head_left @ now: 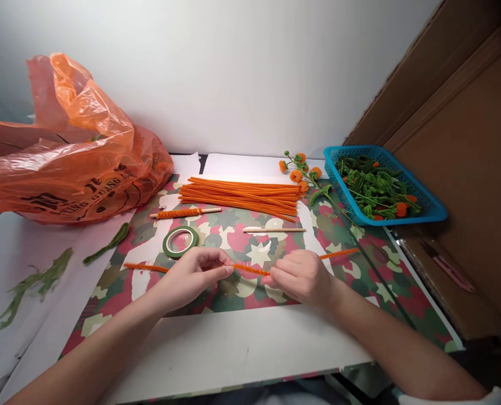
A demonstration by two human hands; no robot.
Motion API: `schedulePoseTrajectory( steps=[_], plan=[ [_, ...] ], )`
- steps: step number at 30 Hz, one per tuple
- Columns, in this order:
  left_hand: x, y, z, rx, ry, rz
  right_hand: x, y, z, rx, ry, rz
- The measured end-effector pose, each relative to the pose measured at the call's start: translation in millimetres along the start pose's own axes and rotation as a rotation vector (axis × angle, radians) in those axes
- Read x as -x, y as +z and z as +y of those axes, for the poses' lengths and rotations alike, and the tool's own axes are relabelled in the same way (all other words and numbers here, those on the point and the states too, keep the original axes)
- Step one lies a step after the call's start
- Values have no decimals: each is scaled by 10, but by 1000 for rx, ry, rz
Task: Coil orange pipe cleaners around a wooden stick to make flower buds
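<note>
- Both the left hand (197, 275) and the right hand (299, 277) are above the table (242, 346), and between them is an orange fuzzy wire (250, 270), whose middle part looks twisted
- The fingers of the left hand pinch this wire between the thumb and the other fingertips
- The fingers of the right hand are more clenched, bent closely around the wire, with the knuckles upward
- Orange ends come out on the outer side of each hand; the part inside the hands is hidden, so I cannot tell if all is one piece
- Just behind the left hand lies a roll of green tape (166, 242), flat on the patterned cover (220, 304)
- Behind the tape is a stick with an orange coil (178, 214) around it, and behind the right hand there is a bare stick (274, 230)
- Farther back, a bundle of orange wires (237, 194) lies sideways, and near its right end is a branch with orange flowers (296, 175)
- At the right, a blue basket (406, 221) contains green and orange pieces (375, 185)
- At the left, there is an orange plastic bag (107, 163), with a folded green piece (107, 244) in front of it
</note>
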State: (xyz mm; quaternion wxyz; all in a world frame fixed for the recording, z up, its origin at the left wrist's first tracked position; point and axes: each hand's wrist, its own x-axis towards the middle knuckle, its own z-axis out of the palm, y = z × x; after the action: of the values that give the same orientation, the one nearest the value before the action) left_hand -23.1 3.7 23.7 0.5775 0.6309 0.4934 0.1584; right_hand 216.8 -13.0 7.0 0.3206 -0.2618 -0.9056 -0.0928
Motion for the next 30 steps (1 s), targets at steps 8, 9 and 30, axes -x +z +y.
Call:
schedulePoseTrajectory(
  steps=[8,9,30],
  plan=[
    [10,30,-86,-688,705,340,111,81,56,-341,333,-67],
    [2,33,-102,-761,775,378,112,85,48,-375,358,-70],
    [-29,64,-140,-1134,954,449,93,96,17,-431,394,-139]
  ],
)
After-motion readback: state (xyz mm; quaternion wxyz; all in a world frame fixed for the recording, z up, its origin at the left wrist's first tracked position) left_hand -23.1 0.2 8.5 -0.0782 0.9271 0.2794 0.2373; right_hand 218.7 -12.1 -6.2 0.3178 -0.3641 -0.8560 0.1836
